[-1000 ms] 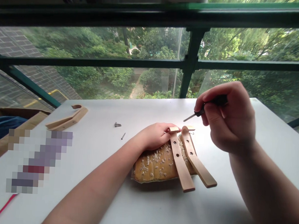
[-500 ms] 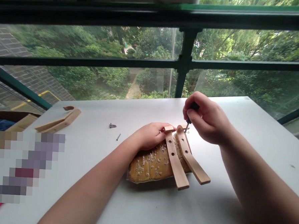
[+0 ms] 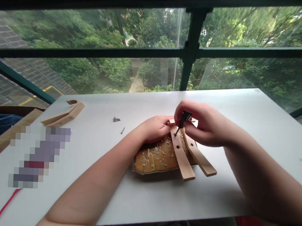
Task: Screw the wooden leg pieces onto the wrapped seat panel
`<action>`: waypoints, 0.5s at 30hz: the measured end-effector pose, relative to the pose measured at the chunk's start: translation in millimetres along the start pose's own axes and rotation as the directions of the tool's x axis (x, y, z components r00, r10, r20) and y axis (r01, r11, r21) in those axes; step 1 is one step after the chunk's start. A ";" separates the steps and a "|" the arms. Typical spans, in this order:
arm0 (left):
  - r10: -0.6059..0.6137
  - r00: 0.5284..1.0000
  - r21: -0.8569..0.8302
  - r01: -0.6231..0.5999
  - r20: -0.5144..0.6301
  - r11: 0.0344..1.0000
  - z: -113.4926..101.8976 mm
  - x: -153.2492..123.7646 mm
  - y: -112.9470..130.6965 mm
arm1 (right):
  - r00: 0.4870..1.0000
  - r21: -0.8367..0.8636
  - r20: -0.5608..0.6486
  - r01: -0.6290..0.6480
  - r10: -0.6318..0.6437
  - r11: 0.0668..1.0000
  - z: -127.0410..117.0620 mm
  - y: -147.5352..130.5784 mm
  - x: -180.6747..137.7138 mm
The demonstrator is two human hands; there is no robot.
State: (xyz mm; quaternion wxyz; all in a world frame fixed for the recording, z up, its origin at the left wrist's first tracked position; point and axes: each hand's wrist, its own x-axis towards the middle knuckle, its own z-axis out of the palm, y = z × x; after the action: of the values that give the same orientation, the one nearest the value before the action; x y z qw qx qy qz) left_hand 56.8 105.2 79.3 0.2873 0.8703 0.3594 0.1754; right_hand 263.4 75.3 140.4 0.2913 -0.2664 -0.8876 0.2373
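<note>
My right hand [image 3: 202,124] grips a black-handled screwdriver [image 3: 185,117], its tip at the upper screw hole of the left wooden hook [image 3: 182,162]. My left hand [image 3: 156,129] is closed around the upper end of that hook and rests against the block underneath. This yellow-brown block [image 3: 152,162] has a clear, bubbled wrapping. A second wooden hook [image 3: 204,163] lies across the block's right side, its top partly behind my right hand. Both hooks slant toward me, their lower ends past the block's near edge.
Several screws [image 3: 116,119] lie in a small pile on the white table [image 3: 136,206], with a single screw [image 3: 122,130] nearer me. Another wooden hook [image 3: 63,115] sits at the far left, beyond a pixelated item with a red cord [image 3: 5,206]. A cardboard box [image 3: 26,120] stands beside the table.
My right hand has moved the screwdriver left, from the top of the right hook to the left hook's upper hole. My left hand stays at the hook's end. The view has shifted slightly.
</note>
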 end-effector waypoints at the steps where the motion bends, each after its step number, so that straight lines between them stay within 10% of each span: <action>1: -0.001 1.000 0.006 0.001 0.002 1.000 0.0 0.0 -0.2 | 1.000 -0.009 0.002 0.000 0.000 1.000 0.1 0.2 -0.1; 15: -0.002 1.000 0.014 0.002 -0.011 1.000 2.2 -0.9 -0.7 | 0.992 0.019 0.123 0.016 -0.018 1.000 -8.3 -8.0 -1.6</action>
State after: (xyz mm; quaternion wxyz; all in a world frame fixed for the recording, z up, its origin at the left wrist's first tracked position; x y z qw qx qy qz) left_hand 56.9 104.1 77.1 0.2796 0.8710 0.3630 0.1775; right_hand 267.2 70.6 150.4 0.2401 -0.2412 -0.9040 0.2586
